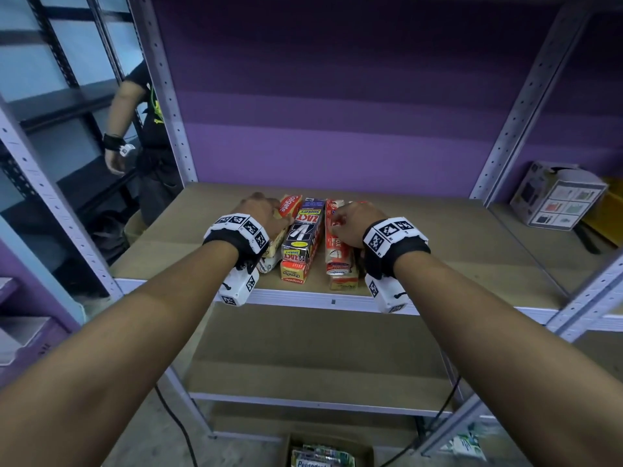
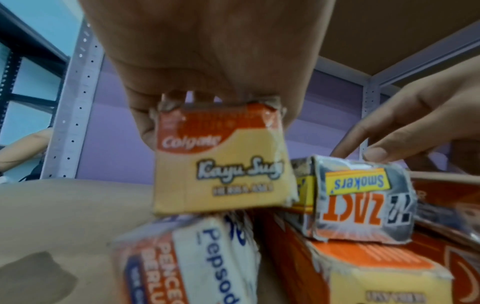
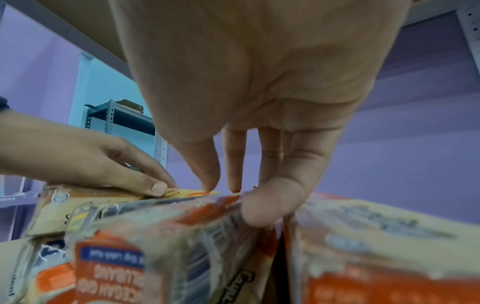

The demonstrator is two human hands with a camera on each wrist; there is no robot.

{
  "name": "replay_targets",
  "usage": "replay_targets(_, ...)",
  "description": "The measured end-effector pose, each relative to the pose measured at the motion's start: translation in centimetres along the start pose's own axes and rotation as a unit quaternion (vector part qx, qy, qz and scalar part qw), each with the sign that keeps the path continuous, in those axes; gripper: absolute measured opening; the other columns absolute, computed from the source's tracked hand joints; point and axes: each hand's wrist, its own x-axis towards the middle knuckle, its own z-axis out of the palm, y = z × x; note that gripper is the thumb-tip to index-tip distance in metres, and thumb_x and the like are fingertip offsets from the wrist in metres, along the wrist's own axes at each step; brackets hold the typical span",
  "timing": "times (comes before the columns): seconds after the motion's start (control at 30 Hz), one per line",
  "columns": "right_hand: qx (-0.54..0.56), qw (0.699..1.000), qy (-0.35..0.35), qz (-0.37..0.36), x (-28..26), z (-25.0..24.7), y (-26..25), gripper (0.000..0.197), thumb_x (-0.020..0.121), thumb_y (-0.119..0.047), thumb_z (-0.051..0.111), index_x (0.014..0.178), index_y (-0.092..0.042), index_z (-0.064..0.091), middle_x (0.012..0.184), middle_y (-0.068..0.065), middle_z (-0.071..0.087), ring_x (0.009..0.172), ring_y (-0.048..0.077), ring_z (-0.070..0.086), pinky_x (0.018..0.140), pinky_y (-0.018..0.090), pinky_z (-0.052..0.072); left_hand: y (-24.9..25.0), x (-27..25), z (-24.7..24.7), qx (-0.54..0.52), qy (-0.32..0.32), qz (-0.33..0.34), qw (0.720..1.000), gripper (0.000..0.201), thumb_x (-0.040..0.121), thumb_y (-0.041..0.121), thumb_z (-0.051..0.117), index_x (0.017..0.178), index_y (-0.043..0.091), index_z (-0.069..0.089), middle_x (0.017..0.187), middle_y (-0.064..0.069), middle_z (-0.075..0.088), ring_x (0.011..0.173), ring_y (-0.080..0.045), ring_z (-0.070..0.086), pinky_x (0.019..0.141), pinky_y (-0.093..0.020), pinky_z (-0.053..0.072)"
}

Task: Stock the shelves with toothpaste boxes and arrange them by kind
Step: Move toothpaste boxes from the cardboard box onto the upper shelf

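Note:
A pile of toothpaste boxes lies at the front of the brown shelf board [image 1: 421,237]. My left hand [image 1: 266,210] grips the far end of a yellow Colgate Kayu Sugi box [image 2: 221,162], fingers curled round it, and holds it over a white Pepsodent box [image 2: 207,257]. A dark Zact Smokers box [image 1: 301,230] lies in the middle on a red and yellow Colgate box [image 1: 293,273]. My right hand [image 1: 344,220] arches over a red box [image 1: 332,251]. Its fingertips [image 3: 207,183] press on the box's top, and one finger is hooked into the gap beside it.
A second person [image 1: 148,129] stands behind the left upright. On the neighbouring shelf at the right sits a white printed carton [image 1: 556,197]. A bare lower shelf [image 1: 320,358] is below, and an open carton of more boxes [image 1: 323,456] stands on the floor.

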Motion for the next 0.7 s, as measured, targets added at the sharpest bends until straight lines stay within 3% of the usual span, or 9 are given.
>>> replay_targets(0.17,0.028,0.999,-0.019,-0.026,-0.6,-1.7,0.8,0.017,0.094,-0.027,0.059,0.101,-0.03,0.075,0.112,-0.009,0.067,0.102,0.016,0.06,0.085,0.031,0.054,0.3,-0.9,-1.6,0.029,-0.019,0.057,0.998,0.052,0.087,0.06,0.057,0.124,0.024,0.062,0.114,-0.008,0.053,0.098,-0.026,0.058,0.084,-0.036,0.052)
replay_targets(0.23,0.041,0.998,-0.026,-0.039,-1.0,-2.3,1.2,0.014,0.093,-0.026,0.063,0.097,-0.032,0.075,0.106,-0.012,0.065,0.095,0.012,0.06,0.086,0.031,0.055,0.5,-1.5,-2.3,0.02,-0.016,0.088,0.996,0.045,0.085,0.058,0.06,0.118,0.026,0.065,0.111,-0.006,0.057,0.092,-0.022,0.057,0.081,-0.033,0.049)
replay_targets(0.33,0.043,0.997,-0.038,-0.054,-2.0,-3.0,2.0,0.011,0.09,-0.026,0.068,0.096,-0.034,0.074,0.102,-0.011,0.068,0.087,0.01,0.061,0.087,0.031,0.056,0.8,-2.5,-3.2,0.014,-0.023,0.134,0.991,0.038,0.086,0.056,0.06,0.11,0.028,0.067,0.113,-0.002,0.062,0.099,-0.021,0.058,0.087,-0.036,0.05)
replay_targets(0.43,0.054,0.996,-0.044,-0.061,-3.5,-3.5,2.6,0.01,0.088,-0.029,0.072,0.097,-0.033,0.074,0.09,-0.017,0.064,0.091,0.009,0.062,0.091,0.03,0.053,1.3,-3.7,-4.0,0.026,-0.03,0.169,0.985,0.039,0.087,0.056,0.059,0.112,0.026,0.067,0.116,0.001,0.063,0.104,-0.018,0.057,0.09,-0.038,0.05)
replay_targets(0.5,0.07,0.994,-0.046,-0.068,-4.6,-3.7,3.0,0.009,0.088,-0.03,0.073,0.096,-0.032,0.074,0.084,-0.02,0.063,0.08,0.003,0.058,0.092,0.028,0.049,1.6,-4.6,-4.2,0.018,-0.032,0.194,0.98,0.036,0.087,0.055,0.06,0.107,0.026,0.066,0.109,0.003,0.065,0.099,-0.017,0.057,0.088,-0.038,0.05)
replay_targets(0.6,0.089,0.992,-0.055,-0.077,-6.4,-3.8,3.5,0.008,0.087,-0.03,0.074,0.095,-0.031,0.074,0.085,-0.013,0.071,0.062,-0.007,0.051,0.091,0.026,0.044,2.0,-6.4,-4.1,-0.017,-0.023,0.245,0.969,0.03,0.086,0.049,0.064,0.098,0.022,0.067,0.091,0.003,0.064,0.083,-0.009,0.055,0.081,-0.03,0.047)
replay_targets(0.7,0.112,0.987,-0.068,-0.091,-8.2,-3.7,4.0,0.01,0.085,-0.027,0.075,0.093,-0.033,0.075,0.083,-0.015,0.072,0.057,-0.01,0.058,0.08,0.018,0.05,2.3,-8.3,-3.9,-0.058,-0.028,0.273,0.96,0.024,0.085,0.048,0.067,0.091,0.025,0.065,0.085,0.006,0.061,0.074,0.006,0.048,0.077,-0.024,0.044)
